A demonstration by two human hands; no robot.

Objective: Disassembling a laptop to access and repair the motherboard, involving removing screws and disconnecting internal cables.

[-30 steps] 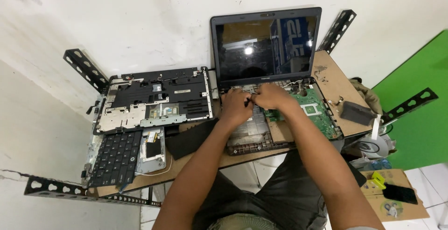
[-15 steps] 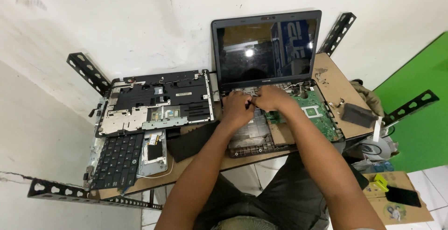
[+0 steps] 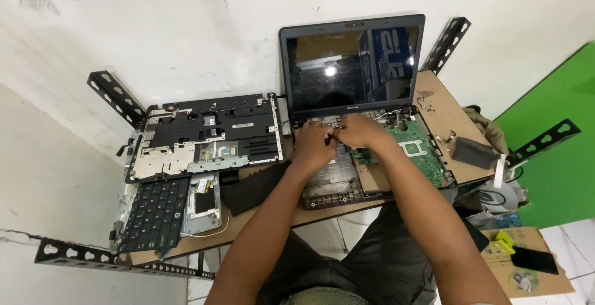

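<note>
Laptop base [image 3: 347, 178], opened up and stripped of its top cover, lies at the middle of the front edge of the wooden table [image 3: 437, 104], with the dark screen [image 3: 352, 69] standing upright behind it toward the rear edge. Inside this shallow shell sit a grey metal frame on the left and a green circuit board [image 3: 415, 150] on the right.

At the table's left end, a black keyboard [image 3: 152, 212] lies near the front left corner. Just beside it to the right is a small silver bracket piece [image 3: 203, 201]. Behind both, the removed palm-rest cover [image 3: 207, 138] lies upside down along the rear left edge. A black flat sheet [image 3: 254, 187] lies between the cover and the laptop base.

The left hand [image 3: 315, 144] and the right hand [image 3: 361, 130] meet over the rear part of the base, close to the hinge. Both have fingers curled together, pinching something small and dark between them; what it is I cannot tell.

Toward the right edge of the table lies a dark grey block [image 3: 474, 152]. Black perforated metal bars [image 3: 114, 97] jut from the table's corners. Beyond the right edge, a cardboard box [image 3: 527, 280] carries a black phone [image 3: 534, 260], with a green wall panel [image 3: 558, 131] behind it. A white wall rises behind the table.
</note>
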